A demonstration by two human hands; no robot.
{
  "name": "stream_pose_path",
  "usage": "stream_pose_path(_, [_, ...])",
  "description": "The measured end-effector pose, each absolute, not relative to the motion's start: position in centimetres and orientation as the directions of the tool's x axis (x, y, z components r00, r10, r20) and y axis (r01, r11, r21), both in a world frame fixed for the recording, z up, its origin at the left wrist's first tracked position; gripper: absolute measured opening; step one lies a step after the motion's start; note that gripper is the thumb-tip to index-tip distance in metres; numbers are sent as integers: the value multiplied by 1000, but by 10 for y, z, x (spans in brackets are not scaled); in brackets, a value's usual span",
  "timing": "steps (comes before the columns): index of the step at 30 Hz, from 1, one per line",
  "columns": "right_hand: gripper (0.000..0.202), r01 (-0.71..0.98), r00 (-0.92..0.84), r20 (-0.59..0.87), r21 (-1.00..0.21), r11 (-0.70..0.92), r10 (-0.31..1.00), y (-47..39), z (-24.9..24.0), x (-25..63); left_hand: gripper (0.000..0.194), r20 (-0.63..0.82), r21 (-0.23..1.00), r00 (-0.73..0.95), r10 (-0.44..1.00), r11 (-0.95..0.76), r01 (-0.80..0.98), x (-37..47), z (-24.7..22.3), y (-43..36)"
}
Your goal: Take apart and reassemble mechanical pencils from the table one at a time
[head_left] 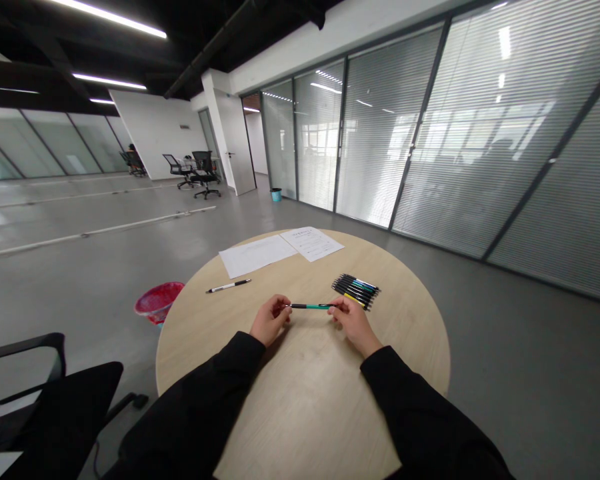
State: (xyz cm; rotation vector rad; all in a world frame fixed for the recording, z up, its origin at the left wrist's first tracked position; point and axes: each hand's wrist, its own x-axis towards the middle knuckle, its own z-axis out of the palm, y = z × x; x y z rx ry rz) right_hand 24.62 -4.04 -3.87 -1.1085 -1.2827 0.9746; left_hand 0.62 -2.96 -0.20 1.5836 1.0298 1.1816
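A green and black pen (pixel 310 307) lies crosswise between my two hands, over the round wooden table. My left hand (pixel 272 319) pinches its dark end. The other end, on the right, is between the fingers of my right hand (pixel 353 322). Just beyond my right hand is a row of several pens (pixel 356 291), mostly black, with one yellow among them. A single white and black pen (pixel 229 286) rests apart on the left side of the table, beyond my left hand.
Two paper sheets, one mostly blank (pixel 257 256) and one printed (pixel 313 244), lie at the far side of the round table (pixel 305 400). A red basin (pixel 159 301) stands left of the table, and a black chair (pixel 55 413) is at the lower left.
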Motion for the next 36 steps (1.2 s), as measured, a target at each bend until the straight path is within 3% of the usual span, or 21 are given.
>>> stream_pose_path(7, [18,69,47,218,-974,215,975,-43,-36,246,31,231,951,212,950,-266,157,4,-5,-28])
stream_pose_path(19, [11,314,-73,318,-892,324,945,-42,-43,247,40,217,928,166,962,-256,272,6,2,-31])
stream_pose_path(25, [8,294,-59,301,-906,304,952,-40,-47,248,41,233,895,167,958,-278,347,6,5,-34])
stream_pose_path(36, [6,218,-21,283,-935,280,959,-38,-48,248,27,248,926,190,950,-290,241,3,-12,-25])
